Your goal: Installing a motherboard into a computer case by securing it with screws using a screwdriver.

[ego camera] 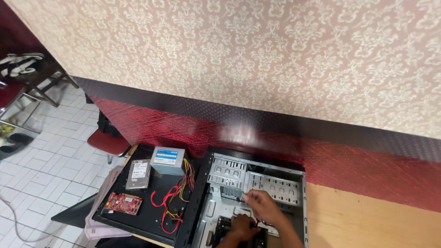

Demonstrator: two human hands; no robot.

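Observation:
An open black computer case (294, 173) lies on its side on a wooden table (367, 220). Both my hands are inside it. My right hand (262, 205) reaches toward the metal drive cage (227, 177), fingers curled over something small that I cannot make out. My left hand (241, 226) rests lower, on a dark fan-like part at the frame's bottom edge; its grip is hidden.
The black side panel (151, 216) lies left of the case and carries a grey power supply (167, 160) with red and yellow cables (177, 195), a hard drive (138, 174) and a red circuit card (123, 203). A red chair (108, 142) stands on the tiled floor at left.

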